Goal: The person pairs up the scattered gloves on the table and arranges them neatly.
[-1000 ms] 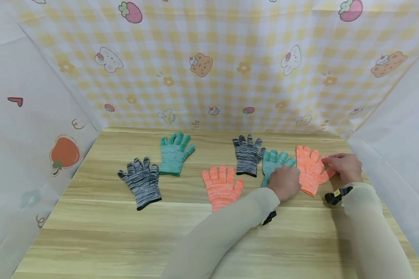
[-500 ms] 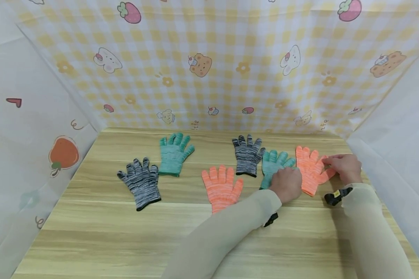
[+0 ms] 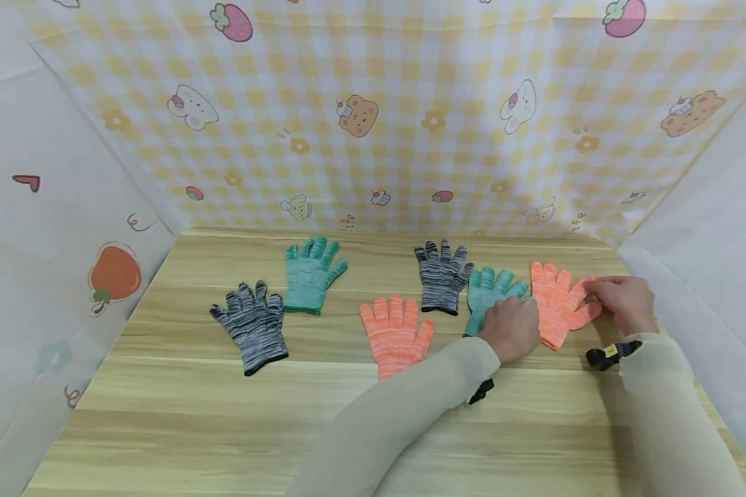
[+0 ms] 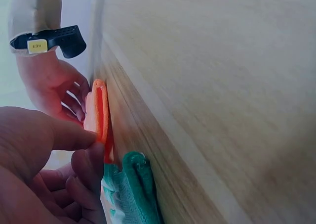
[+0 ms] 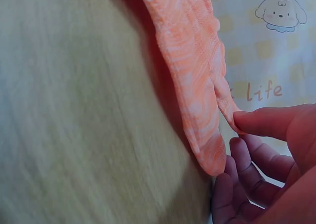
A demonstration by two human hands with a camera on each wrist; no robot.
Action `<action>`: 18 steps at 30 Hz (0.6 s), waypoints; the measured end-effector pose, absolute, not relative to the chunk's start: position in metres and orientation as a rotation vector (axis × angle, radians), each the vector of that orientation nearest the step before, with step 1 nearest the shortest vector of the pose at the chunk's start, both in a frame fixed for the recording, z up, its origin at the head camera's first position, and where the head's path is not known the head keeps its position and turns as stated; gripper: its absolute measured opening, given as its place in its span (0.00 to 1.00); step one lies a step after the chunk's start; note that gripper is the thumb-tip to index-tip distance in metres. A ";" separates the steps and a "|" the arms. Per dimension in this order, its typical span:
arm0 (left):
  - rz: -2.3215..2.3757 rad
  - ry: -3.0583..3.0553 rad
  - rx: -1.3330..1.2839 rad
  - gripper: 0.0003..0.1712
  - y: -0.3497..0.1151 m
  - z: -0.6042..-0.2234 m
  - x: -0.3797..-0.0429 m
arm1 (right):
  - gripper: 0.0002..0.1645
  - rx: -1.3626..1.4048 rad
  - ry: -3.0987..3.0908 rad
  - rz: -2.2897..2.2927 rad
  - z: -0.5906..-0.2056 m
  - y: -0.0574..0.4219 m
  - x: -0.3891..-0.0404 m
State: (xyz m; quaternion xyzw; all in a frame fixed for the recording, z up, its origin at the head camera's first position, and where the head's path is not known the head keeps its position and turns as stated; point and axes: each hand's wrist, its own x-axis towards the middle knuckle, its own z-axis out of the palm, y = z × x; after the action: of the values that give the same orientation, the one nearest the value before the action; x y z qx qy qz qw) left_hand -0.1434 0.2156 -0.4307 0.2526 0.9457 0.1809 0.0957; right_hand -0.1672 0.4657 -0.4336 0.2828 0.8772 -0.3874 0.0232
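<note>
An orange knit glove [image 3: 557, 304] lies at the right of the table, fingers toward the back. My right hand [image 3: 629, 304] pinches the tip of one of its fingers between thumb and forefinger, as the right wrist view shows up close at the glove finger [image 5: 228, 103]. At the glove's near left side my left hand [image 3: 511, 330] pinches the edge of the orange cuff [image 4: 101, 110], seen in the left wrist view. Partly under my left hand in the head view is a green glove [image 3: 488, 293]; its dark green cuff [image 4: 138, 174] shows below my fingers.
Left of the green glove lie a grey-striped glove [image 3: 441, 279] and another orange glove [image 3: 393, 331], partly covered by my left sleeve [image 3: 404, 407]. Farther left are a second green glove [image 3: 307, 276] and another grey-striped glove [image 3: 255, 328]. A checked cloth [image 3: 398, 166] hangs behind the wooden table [image 3: 180, 428].
My right hand has shifted slightly right, and the orange glove has moved a little the same way. My left hand has moved only slightly. The other gloves stay where they were.
</note>
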 end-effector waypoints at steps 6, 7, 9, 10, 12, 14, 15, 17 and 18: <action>0.604 2.793 0.785 0.20 0.211 -0.429 -0.142 | 0.25 0.810 2.653 -1.475 -0.432 0.468 -0.159; 0.612 2.792 0.794 0.21 0.209 -0.429 -0.142 | 0.24 0.795 2.643 -1.522 -0.432 0.468 -0.157; 0.619 2.799 0.811 0.24 0.207 -0.429 -0.141 | 0.22 0.773 2.603 -1.611 -0.430 0.468 -0.155; 0.622 2.801 0.814 0.26 0.206 -0.429 -0.141 | 0.22 0.764 2.584 -1.643 -0.428 0.467 -0.154; 0.629 2.797 0.818 0.29 0.203 -0.428 -0.141 | 0.20 0.752 2.526 -1.717 -0.425 0.467 -0.152; 0.632 2.797 0.819 0.31 0.201 -0.427 -0.141 | 0.15 0.761 2.459 -1.790 -0.422 0.468 -0.150; 0.638 2.794 0.820 0.31 0.200 -0.427 -0.141 | 0.13 0.766 2.419 -1.838 -0.421 0.468 -0.150; 0.642 2.792 0.823 0.31 0.198 -0.425 -0.141 | 0.09 0.780 2.351 -1.923 -0.419 0.467 -0.148; 0.646 2.791 0.826 0.31 0.197 -0.425 -0.141 | 0.06 0.789 2.318 -1.963 -0.418 0.467 -0.148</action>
State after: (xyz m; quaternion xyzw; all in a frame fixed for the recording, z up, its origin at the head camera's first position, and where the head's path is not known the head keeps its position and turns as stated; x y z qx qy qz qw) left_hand -0.1412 0.1971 -0.4245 0.2762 0.9331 0.2159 0.0799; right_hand -0.1476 0.4668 -0.4176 0.2515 0.7386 -0.6255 0.0017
